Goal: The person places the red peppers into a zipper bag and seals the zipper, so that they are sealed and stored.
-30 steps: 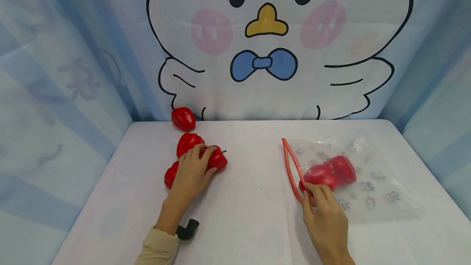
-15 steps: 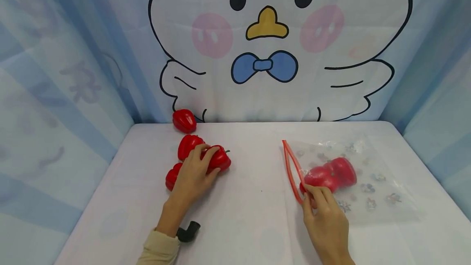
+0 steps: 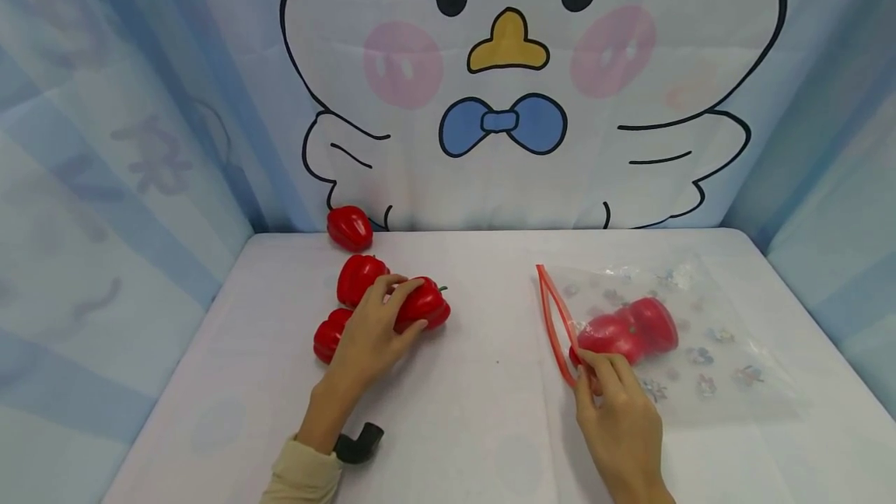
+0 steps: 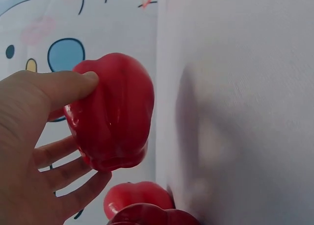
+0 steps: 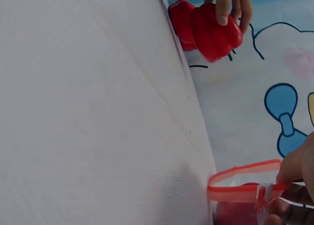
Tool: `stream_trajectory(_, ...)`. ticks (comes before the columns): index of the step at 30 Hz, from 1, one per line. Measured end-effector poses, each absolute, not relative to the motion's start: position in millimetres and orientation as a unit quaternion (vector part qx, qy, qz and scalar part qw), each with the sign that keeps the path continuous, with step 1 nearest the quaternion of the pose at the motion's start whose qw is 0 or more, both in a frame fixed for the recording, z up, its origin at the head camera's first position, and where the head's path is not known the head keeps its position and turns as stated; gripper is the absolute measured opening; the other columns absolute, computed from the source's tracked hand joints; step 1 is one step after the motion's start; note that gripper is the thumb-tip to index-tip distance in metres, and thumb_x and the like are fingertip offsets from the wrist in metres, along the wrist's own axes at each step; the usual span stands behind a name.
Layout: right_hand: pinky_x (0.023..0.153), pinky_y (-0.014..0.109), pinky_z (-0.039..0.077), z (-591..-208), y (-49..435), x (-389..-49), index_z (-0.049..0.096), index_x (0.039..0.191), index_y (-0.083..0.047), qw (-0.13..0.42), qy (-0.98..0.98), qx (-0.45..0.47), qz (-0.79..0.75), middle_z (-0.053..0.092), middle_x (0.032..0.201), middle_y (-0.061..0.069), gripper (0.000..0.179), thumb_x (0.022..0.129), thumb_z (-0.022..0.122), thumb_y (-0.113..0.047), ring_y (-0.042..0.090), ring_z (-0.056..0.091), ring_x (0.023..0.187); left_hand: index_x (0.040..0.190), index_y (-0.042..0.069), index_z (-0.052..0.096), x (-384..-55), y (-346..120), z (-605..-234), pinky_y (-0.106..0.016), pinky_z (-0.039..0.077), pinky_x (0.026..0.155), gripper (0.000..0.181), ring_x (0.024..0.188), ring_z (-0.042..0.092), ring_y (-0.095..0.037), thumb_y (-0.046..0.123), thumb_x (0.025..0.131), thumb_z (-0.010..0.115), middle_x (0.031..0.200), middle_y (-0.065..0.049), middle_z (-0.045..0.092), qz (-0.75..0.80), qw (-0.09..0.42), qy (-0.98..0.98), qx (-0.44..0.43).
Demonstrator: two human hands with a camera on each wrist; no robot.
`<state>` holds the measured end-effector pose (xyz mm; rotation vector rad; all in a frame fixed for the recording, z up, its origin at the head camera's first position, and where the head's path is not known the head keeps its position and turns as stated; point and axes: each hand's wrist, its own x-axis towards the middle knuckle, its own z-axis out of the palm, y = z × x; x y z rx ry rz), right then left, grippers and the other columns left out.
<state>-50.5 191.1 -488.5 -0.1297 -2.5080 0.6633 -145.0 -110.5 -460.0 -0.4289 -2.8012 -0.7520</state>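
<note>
My left hand (image 3: 367,344) grips a glossy red bell pepper (image 3: 427,306) with a green stem, thumb on one side and fingers on the other. In the left wrist view this bell pepper (image 4: 115,107) hangs above the table, its shadow beside it. My right hand (image 3: 619,418) pinches the red rim (image 3: 562,317) of a clear printed zip bag (image 3: 707,356). That rim gapes toward the left, as the right wrist view also shows at the bag's mouth (image 5: 245,178). Red peppers (image 3: 654,323) lie inside the bag, partly hidden by the right hand.
Three more red bell peppers stand at the left: one at the back edge (image 3: 350,228), one in front of it (image 3: 358,278), and one beside the left wrist (image 3: 330,335). A black bent piece (image 3: 360,443) shows by the left sleeve. Printed curtains surround the white table (image 3: 483,426).
My left hand has moved slightly right with its bell pepper, away from the other peppers. The right hand and the bag have stayed in place.
</note>
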Motion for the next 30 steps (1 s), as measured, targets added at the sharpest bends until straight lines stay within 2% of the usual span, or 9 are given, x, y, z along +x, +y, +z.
stream_trajectory(6,0.070,0.045,0.064,-489.3,191.6,-49.7,0.076,0.116,-0.006,0.268,-0.930,-0.048,0.247,0.073,0.103,0.009,0.036,0.081,0.085,0.000,0.022,0.070,0.079,0.146,0.025,0.056,-142.7,-106.9,-456.9,-0.050,0.062,0.096,0.073,0.133,0.056,-0.029,0.023,0.081,0.091,0.144,-0.006,0.055,-0.283,0.087,-0.943,-0.149)
stream_trajectory(15,0.062,0.040,0.062,-492.8,194.1,-51.3,0.076,0.112,-0.005,0.297,-0.922,-0.022,0.248,0.072,0.098,0.009,0.034,0.079,0.085,0.001,0.018,0.066,0.070,0.143,0.022,0.061,-145.3,-98.9,-452.3,-0.044,0.062,0.096,0.068,0.130,0.060,-0.024,0.027,0.082,0.091,0.141,-0.002,0.060,-0.304,0.088,-0.933,-0.172)
stream_trajectory(24,0.063,0.040,0.062,-494.0,194.6,-52.3,0.077,0.112,-0.007,0.300,-0.920,-0.021,0.251,0.072,0.098,0.007,0.033,0.081,0.084,0.000,0.018,0.068,0.072,0.142,0.024,0.062,-143.0,-82.9,-447.5,-0.041,0.062,0.095,0.065,0.133,0.060,-0.024,0.028,0.083,0.089,0.145,0.000,0.063,-0.341,0.051,-0.925,-0.161)
stream_trajectory(30,0.063,0.043,0.063,-495.5,197.0,-51.7,0.077,0.112,-0.006,0.303,-0.919,-0.021,0.250,0.072,0.098,0.009,0.033,0.081,0.084,0.000,0.021,0.069,0.072,0.141,0.024,0.063,-142.8,-69.3,-447.0,-0.041,0.062,0.095,0.064,0.132,0.061,-0.023,0.028,0.083,0.089,0.143,0.001,0.064,-0.362,0.054,-0.915,-0.168)
